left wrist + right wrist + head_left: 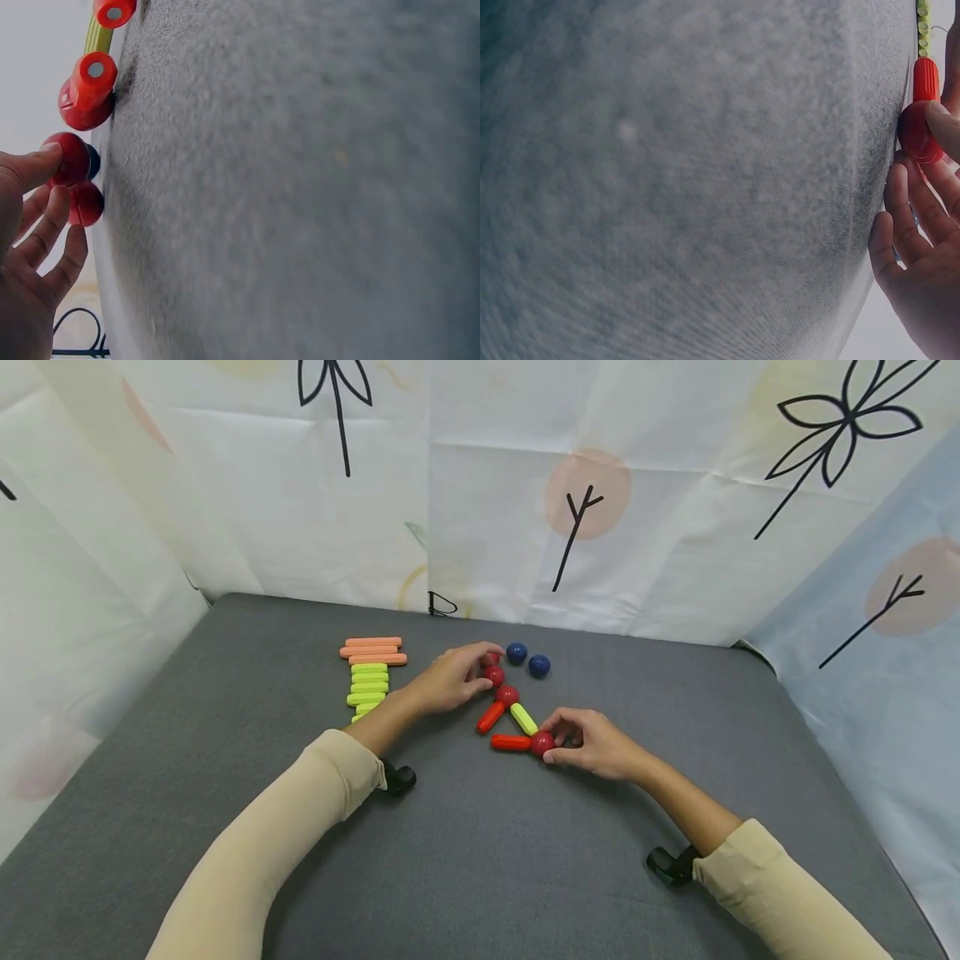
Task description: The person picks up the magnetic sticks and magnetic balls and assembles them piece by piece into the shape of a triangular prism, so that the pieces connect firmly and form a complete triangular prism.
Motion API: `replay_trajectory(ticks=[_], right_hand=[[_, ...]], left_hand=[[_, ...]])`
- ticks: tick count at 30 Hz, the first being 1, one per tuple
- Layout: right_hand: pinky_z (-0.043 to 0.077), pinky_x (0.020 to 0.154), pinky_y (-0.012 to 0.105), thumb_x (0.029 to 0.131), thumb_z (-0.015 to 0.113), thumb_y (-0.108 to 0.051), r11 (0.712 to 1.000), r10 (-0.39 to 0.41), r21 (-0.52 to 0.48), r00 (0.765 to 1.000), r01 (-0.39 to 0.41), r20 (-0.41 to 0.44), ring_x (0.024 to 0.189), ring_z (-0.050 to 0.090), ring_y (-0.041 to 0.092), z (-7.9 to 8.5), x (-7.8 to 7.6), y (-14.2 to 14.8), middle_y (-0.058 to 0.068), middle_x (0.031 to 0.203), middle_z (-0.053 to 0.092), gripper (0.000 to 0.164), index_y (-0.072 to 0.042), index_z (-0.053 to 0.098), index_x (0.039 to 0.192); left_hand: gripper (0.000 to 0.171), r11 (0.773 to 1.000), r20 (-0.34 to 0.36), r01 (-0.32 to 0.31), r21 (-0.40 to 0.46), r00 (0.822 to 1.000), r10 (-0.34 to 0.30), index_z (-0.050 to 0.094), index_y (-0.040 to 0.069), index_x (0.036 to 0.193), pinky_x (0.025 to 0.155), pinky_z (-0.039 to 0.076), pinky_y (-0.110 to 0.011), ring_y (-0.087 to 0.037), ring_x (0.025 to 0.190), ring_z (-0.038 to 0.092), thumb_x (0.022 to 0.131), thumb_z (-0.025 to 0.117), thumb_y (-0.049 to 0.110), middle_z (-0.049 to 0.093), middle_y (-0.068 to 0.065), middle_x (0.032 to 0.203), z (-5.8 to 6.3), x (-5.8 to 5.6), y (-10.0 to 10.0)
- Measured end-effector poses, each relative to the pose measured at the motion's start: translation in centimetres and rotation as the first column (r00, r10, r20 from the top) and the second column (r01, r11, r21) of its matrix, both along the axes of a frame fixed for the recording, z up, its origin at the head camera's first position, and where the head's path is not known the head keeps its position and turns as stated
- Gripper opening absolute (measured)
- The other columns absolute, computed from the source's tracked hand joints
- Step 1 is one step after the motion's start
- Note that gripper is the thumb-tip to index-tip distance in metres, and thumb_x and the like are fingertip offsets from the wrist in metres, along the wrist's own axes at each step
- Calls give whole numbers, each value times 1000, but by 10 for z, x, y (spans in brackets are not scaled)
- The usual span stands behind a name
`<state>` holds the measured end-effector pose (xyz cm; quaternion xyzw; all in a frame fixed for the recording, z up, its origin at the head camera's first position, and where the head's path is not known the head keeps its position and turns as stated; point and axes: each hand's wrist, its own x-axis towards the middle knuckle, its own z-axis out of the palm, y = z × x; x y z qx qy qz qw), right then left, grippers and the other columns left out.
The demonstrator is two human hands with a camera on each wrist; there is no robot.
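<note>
One red ball (494,677) pinched in the left hand (450,679), another ball (542,743) in the right hand (597,744); joining to sticks (524,719) seems underway, next likely needing careful alignment.

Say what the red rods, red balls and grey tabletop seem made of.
Red rods: probably shiny plastic, visibly ridged; silvery end discs look metallic. Red balls: glossy, perhaps plastic or coated metal, given highlights. Grey tabletop: likely matte fabric, grainy close up.
</note>
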<state>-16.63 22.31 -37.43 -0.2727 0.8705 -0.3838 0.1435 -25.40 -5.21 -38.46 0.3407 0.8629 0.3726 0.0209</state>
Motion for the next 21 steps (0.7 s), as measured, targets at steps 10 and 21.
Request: replay_trajectory(ticks=[10, 21], right_hand=[[50, 68, 27, 86, 80, -16, 1000, 1, 5, 1000, -1, -2, 84, 59, 20, 0, 0, 0, 4, 96, 66, 31, -6, 66, 113], [49, 67, 27, 88, 77, -16, 1000, -6, 25, 1000, 6, 1, 83, 59, 19, 1, 1, 0, 3, 96, 66, 30, -5, 66, 114]], left_hand=[[49, 997, 85, 62, 48, 994, -66, 52, 5, 137, 82, 53, -34, -18, 94, 61, 92, 72, 10, 64, -6, 114, 5, 28, -36], [51, 989, 184, 138, 54, 972, -146, 52, 3, 136, 78, 53, -29, -15, 89, 60, 90, 74, 8, 64, -4, 109, 0, 66, -45]])
